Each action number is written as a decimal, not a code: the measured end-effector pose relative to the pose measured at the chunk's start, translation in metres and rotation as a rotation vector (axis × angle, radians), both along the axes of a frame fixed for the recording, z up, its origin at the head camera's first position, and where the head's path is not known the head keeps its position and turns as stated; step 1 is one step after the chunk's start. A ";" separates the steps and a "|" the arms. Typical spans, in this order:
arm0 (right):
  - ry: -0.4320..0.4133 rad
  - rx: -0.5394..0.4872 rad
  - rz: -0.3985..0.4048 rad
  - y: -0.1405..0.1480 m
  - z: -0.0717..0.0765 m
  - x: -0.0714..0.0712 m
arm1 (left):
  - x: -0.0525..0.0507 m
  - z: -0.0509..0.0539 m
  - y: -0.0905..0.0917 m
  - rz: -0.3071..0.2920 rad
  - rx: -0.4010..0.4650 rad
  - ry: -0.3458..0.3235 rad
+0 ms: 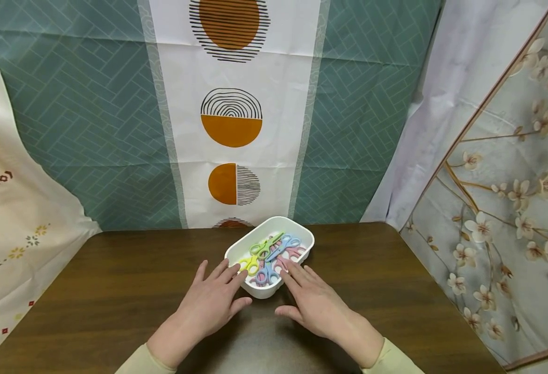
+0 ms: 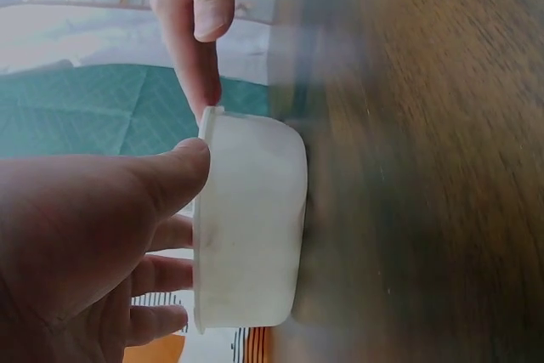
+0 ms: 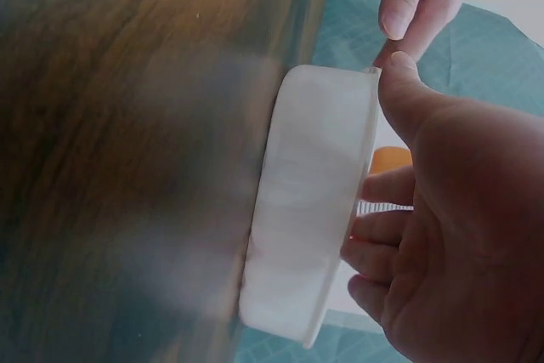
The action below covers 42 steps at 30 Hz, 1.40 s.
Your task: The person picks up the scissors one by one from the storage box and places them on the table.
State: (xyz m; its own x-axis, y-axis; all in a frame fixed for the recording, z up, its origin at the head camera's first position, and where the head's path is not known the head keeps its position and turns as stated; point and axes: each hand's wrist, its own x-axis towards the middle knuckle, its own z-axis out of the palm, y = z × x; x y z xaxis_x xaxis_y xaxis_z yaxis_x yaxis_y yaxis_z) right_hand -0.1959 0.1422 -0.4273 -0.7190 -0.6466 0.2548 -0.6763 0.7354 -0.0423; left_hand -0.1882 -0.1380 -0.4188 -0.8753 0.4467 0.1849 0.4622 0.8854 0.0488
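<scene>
Scissors (image 1: 277, 250) in several colours are lying in the white tub (image 1: 261, 294) on the desk (image 1: 372, 270), while our left grip (image 1: 213, 303) and right grip (image 1: 315, 301) are hanging at its rim, fingers loosely spread, gripping nothing. For steadiness, we should be matching pressure on both sides.

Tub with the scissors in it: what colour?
White tub; shows best in the head view.

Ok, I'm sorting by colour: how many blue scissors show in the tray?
2: farther blue pair, right of the green scissors; nearer blue pair, at the near end of the tray. More may be hidden.
</scene>
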 end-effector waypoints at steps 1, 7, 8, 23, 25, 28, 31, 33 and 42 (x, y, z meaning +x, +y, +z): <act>-0.001 -0.001 -0.002 0.000 0.000 0.000 | 0.000 0.001 0.001 -0.001 -0.004 -0.001; -0.004 0.004 -0.028 0.001 0.002 0.003 | 0.004 0.002 0.004 -0.006 -0.021 0.005; -0.004 0.003 -0.034 0.001 0.003 0.004 | 0.004 0.002 0.005 -0.008 -0.022 0.005; 0.133 -0.072 -0.230 -0.020 -0.002 0.002 | -0.009 -0.003 -0.003 -0.002 0.029 0.100; 0.153 -0.050 -0.248 -0.022 -0.002 0.002 | -0.012 -0.003 -0.006 0.005 0.030 0.085; 0.183 -0.029 -0.263 -0.025 -0.003 0.002 | -0.016 -0.004 -0.009 0.009 0.034 0.065; 0.214 -0.016 -0.276 -0.027 -0.006 0.002 | -0.018 -0.007 -0.011 0.001 0.043 0.058; 0.223 -0.011 -0.281 -0.027 -0.007 0.002 | -0.019 -0.010 -0.012 -0.004 0.047 0.059; 0.247 0.002 -0.276 -0.028 -0.002 0.002 | -0.021 -0.011 -0.010 -0.048 0.049 0.128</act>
